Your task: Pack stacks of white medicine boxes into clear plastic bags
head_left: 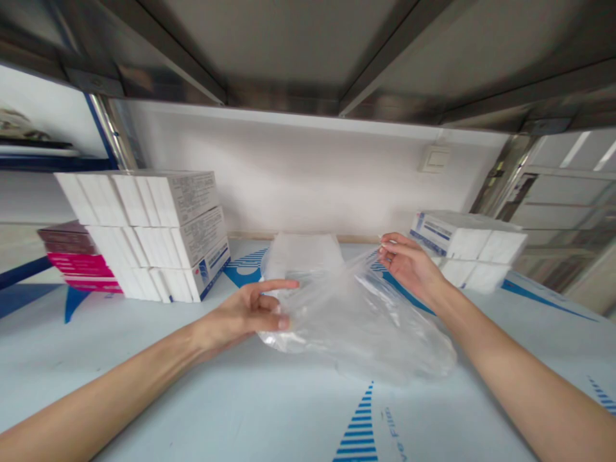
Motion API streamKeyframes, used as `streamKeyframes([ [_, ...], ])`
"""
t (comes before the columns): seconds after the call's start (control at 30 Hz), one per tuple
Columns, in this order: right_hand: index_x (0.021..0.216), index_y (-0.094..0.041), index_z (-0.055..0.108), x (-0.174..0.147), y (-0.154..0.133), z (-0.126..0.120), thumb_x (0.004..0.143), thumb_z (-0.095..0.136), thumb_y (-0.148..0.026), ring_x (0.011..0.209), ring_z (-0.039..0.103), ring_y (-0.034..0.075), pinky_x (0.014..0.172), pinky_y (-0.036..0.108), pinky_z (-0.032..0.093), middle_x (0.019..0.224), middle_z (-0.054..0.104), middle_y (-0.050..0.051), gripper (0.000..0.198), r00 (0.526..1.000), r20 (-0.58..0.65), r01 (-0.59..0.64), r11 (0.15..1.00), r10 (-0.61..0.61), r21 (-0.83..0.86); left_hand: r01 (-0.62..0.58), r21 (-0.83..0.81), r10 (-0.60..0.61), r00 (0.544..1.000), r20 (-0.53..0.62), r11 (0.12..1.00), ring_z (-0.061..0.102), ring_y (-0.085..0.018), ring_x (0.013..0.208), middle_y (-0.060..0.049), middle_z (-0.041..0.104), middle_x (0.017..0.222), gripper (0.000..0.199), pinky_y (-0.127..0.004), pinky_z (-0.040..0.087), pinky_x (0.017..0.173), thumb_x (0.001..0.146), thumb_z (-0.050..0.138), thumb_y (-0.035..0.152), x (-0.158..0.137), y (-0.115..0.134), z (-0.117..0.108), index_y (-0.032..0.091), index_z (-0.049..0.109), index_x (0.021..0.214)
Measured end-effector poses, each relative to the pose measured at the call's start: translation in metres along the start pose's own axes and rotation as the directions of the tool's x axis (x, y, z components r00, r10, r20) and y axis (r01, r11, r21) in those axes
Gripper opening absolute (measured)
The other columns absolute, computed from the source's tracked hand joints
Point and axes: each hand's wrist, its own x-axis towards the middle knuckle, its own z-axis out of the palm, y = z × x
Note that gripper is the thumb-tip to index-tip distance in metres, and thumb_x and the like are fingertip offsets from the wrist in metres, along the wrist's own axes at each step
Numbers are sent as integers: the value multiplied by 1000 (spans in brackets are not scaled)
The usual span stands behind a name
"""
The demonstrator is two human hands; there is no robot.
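A clear, crumpled plastic bag (366, 327) lies on the surface in front of me, its upper part lifted and stretched between my hands. My right hand (409, 266) pinches a corner of the film between thumb and fingertips, pulling it up into a taut peak. On the bag's left side is my left hand (255, 308), index finger stretched out and the other fingers curled toward the thumb against the film. Behind the bag, a whitish translucent stack (303, 250), perhaps more plastic bags, lies flat; the film partly covers it.
White boxes (154, 237) are stacked three layers high at left, beside pink boxes (89, 266). A lower stack of white boxes (471, 247) stands at right. A metal shelf (289, 51) hangs overhead. Blue-printed film (231, 410) covers the surface; a switch (436, 158) is on the wall.
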Motion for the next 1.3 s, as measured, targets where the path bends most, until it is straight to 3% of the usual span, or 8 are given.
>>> streamKeyframes([
  [0.2,77,-23,67,2,1,4,61,86,-18,66,63,10,65,19,55,69,66,-3,25,996,-30,86,996,-85,28,9,-7,-7,987,159,1000,70,-19,82,-5,75,86,17,-29,53,77,74,81,32,-7,3,5,18,72,77],
  [0.43,67,-22,57,6,8,10,59,92,-28,69,68,13,61,20,57,70,71,-1,37,982,-176,-67,997,71,27,-242,-266,147,932,-332,933,75,-21,80,-3,75,85,28,-36,62,76,84,72,28,2,8,10,23,55,106],
  [0.6,77,-15,71,-18,-4,33,69,62,-82,70,69,20,66,32,57,75,73,9,68,851,393,-309,938,347,-159,-295,-146,205,875,-439,944,76,-18,75,5,71,82,61,-27,62,70,84,72,25,5,6,7,36,38,133],
  [0.8,96,-19,75,-40,-8,55,75,81,-41,84,69,17,81,31,53,94,76,5,31,666,695,-20,937,272,-348,-315,40,292,813,-504,948,69,-21,108,-2,66,112,45,-38,54,96,94,56,50,8,2,3,37,37,133],
  [0.87,93,-19,76,-41,-3,59,80,76,-35,78,69,15,77,30,54,88,75,3,20,699,674,-10,945,240,-327,-366,360,509,693,-510,858,53,-23,131,-5,53,138,44,-44,42,111,96,54,45,5,0,3,36,38,136],
  [1.0,98,-21,74,-42,6,64,83,75,-33,78,71,13,76,28,55,94,76,3,20,789,577,-95,970,211,-225,-363,872,860,497,-117,328,27,-29,147,-9,35,154,43,-51,23,120,89,62,23,-8,0,10,28,47,130],
  [1.1,112,-26,71,-44,8,66,83,76,-32,81,73,14,79,29,57,102,76,3,30,799,559,-157,974,221,-161,-418,903,806,566,174,99,40,-32,137,-11,49,139,52,-51,32,114,83,68,20,-17,-2,21,28,47,130],
  [1.3,127,-28,64,-52,8,72,87,68,-40,103,71,21,98,39,50,107,76,6,42,735,613,-268,955,289,-128,-398,913,701,678,223,94,63,-23,100,-8,63,112,45,-37,51,85,87,61,17,-19,-15,33,27,45,128],
])
